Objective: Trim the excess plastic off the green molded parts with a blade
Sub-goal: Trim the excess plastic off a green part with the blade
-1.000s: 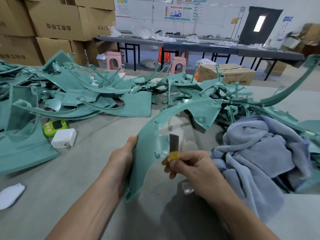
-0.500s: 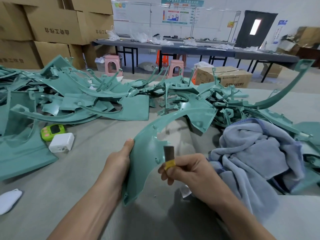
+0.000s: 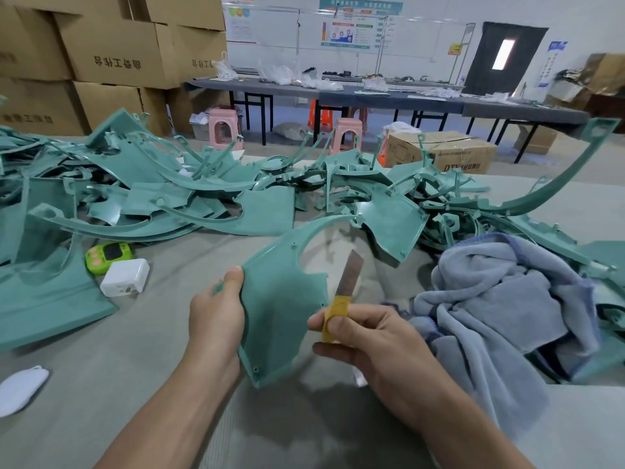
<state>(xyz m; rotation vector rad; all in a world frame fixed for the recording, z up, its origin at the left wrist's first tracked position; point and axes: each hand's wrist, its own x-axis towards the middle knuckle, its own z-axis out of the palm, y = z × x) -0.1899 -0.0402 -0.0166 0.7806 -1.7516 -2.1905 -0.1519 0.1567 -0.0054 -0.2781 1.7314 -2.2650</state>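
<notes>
A worker's left hand [image 3: 216,319] grips a curved green part [image 3: 280,299] by its edge above the grey surface [image 3: 135,367], while the right hand [image 3: 368,336] pinches a tape-wrapped blade [image 3: 350,274] just beside the part's inner rim. Held at one side only, the part could flex and send the blade toward the gripping hand. Stacked cardboard boxes [image 3: 111,52] behind appear closed, contents unseen.

The left hand [image 3: 216,319] grips a curved green molded plastic part [image 3: 280,299] — the right hand [image 3: 368,336] pinches a yellow-taped steel blade [image 3: 350,275] beside its edge, above the grey tabletop [image 3: 135,350].
</notes>
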